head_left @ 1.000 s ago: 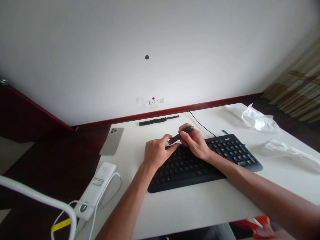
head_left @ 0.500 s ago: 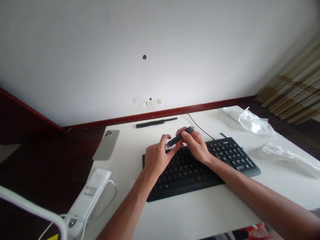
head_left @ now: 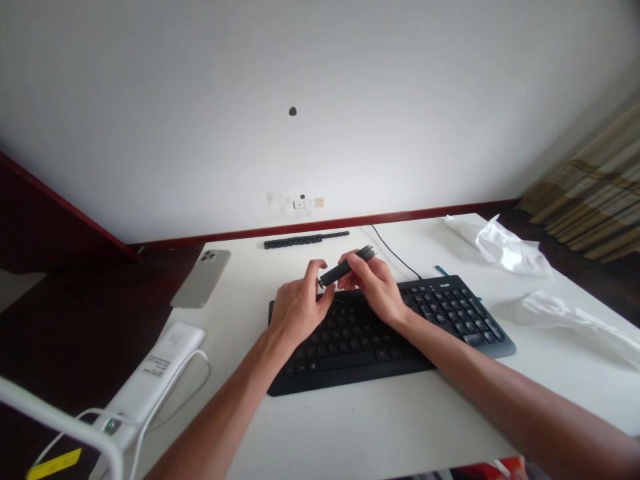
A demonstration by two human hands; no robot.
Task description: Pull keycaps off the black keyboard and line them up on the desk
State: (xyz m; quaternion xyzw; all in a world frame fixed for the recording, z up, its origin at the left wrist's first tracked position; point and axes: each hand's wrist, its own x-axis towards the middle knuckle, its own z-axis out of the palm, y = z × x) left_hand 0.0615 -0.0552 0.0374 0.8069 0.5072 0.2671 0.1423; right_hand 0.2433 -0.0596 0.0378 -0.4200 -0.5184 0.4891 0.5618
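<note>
Both hands meet above the far edge of the keyboard (head_left: 390, 327), which lies near the middle of the desk (head_left: 380, 427). Fingers of the right hand (head_left: 376, 288) are closed around a slim black tool (head_left: 346, 265), held tilted, its upper end toward the desk's far edge. At the tool's lower tip, the left hand (head_left: 296, 312) pinches with thumb and fingers; whether a small part sits between them is too small to tell. By the look of it, something at the tip is being worked or freed, so the next move calls for a steady right-hand hold and a fine, careful pull with the left fingertips. Along the far edge lies a strip of keys (head_left: 306, 240).
</note>
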